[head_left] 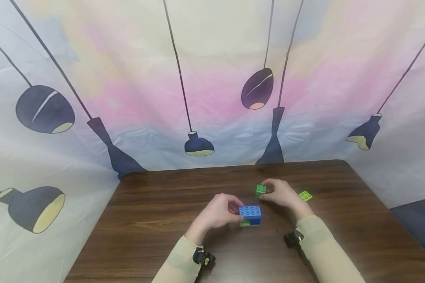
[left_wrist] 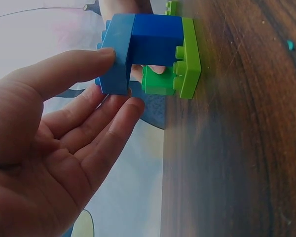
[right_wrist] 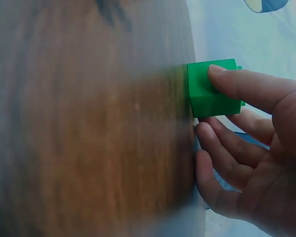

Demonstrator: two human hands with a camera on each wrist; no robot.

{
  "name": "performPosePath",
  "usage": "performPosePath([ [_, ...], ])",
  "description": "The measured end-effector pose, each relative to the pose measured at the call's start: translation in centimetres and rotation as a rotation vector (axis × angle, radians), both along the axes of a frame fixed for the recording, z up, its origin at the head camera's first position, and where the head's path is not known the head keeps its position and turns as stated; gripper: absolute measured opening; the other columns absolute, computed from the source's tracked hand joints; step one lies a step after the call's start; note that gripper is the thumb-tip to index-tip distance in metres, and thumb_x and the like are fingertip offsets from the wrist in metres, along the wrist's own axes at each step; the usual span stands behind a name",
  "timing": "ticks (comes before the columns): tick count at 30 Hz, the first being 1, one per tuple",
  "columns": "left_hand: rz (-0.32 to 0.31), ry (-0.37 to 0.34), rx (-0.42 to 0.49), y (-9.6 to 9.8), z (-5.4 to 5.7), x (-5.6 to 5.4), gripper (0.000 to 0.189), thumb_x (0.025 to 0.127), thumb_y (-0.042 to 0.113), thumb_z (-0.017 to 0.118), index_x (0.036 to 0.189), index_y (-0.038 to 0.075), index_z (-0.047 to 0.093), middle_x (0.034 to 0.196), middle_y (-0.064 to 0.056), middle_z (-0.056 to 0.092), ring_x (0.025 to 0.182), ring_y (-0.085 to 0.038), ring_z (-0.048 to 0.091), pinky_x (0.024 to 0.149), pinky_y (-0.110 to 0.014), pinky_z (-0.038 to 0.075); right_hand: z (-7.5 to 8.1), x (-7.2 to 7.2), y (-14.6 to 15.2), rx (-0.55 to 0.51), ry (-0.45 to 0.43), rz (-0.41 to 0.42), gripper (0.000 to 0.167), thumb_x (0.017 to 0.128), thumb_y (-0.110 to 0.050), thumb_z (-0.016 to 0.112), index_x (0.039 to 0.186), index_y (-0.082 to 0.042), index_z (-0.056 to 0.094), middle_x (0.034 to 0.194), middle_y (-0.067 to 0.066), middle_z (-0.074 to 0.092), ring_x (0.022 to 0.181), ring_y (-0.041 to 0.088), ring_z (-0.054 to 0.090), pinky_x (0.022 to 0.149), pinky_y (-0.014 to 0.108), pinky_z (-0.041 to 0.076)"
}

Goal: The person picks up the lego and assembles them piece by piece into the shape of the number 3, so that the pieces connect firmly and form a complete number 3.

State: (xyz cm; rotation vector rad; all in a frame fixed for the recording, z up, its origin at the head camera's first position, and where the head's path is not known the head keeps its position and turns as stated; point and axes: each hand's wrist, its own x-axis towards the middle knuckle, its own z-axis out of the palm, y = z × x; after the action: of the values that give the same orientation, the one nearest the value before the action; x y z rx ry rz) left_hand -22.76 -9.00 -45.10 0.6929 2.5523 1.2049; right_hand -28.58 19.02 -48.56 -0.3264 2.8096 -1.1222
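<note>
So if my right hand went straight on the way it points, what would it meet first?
Beyond the green brick pinched by your right hand, probably the patterned curtain behind the table; nothing else shows in that line, though depth is unclear.

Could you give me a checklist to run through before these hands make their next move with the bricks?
1. Left hand grips the upper blue brick: ok, thumb on one side.
2. Right hand grips the green brick: ok, thumb pressed against it.
3. Green brick's studs face up: ok.
4. Bare studs on the lime bottom piece: ok, some show beneath the upper blue brick's overhang.
5. Green brick joined to the stack: not ok, it is apart from it.
6. Green brick lifted clear of the table: cannot tell.
</note>
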Motion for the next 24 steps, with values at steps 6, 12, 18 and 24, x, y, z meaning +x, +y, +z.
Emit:
performPosePath([
  [6, -0.001, 0.002, -0.005, 0.01, -0.09, -0.04, 0.028, 0.086, 0.018, 0.091, 0.111, 0.014, 0.080, 0.099, 0.005, 0.075, 0.088, -0.008, 0.070, 0.080, -0.028, 0.060, -0.19, -0.28, 0.13, 0.018, 0.005, 0.007, 0.045, 0.089, -0.026, 0.088, 0.126, -0.006, 0.071, 0.111, 0.005, 0.074, 0.103, 0.026, 0.068, 0.093, 0.054, 0.055],
  [12, 0.002, 0.001, -0.008, -0.05, -0.09, -0.10, 0.027, 0.086, 0.018, 0.091, 0.111, 0.014, 0.080, 0.100, 0.002, 0.076, 0.089, -0.009, 0.070, 0.080, -0.029, 0.061, -0.30, -0.35, 0.26, 0.011, -0.004, 0.010, 0.046, 0.089, -0.028, 0.088, 0.126, -0.006, 0.071, 0.109, 0.005, 0.074, 0.100, 0.024, 0.068, 0.091, 0.052, 0.055],
  [18, 0.001, 0.000, -0.009, -0.01, -0.13, -0.07, 0.028, 0.086, 0.018, 0.091, 0.111, 0.014, 0.080, 0.100, 0.002, 0.076, 0.089, -0.010, 0.070, 0.080, -0.029, 0.060, -0.31, -0.32, 0.29, 0.006, -0.016, 0.003, 0.046, 0.089, -0.028, 0.088, 0.126, -0.006, 0.071, 0.108, 0.004, 0.074, 0.100, 0.023, 0.068, 0.092, 0.051, 0.055],
  [24, 0.006, -0.004, -0.008, -0.05, -0.07, -0.09, 0.028, 0.087, 0.019, 0.091, 0.112, 0.015, 0.080, 0.101, 0.001, 0.076, 0.089, -0.010, 0.070, 0.080, -0.029, 0.061, -0.24, -0.27, 0.23, 0.002, -0.040, -0.010, 0.047, 0.089, -0.026, 0.088, 0.128, -0.007, 0.071, 0.112, 0.005, 0.074, 0.103, 0.024, 0.069, 0.094, 0.052, 0.055],
])
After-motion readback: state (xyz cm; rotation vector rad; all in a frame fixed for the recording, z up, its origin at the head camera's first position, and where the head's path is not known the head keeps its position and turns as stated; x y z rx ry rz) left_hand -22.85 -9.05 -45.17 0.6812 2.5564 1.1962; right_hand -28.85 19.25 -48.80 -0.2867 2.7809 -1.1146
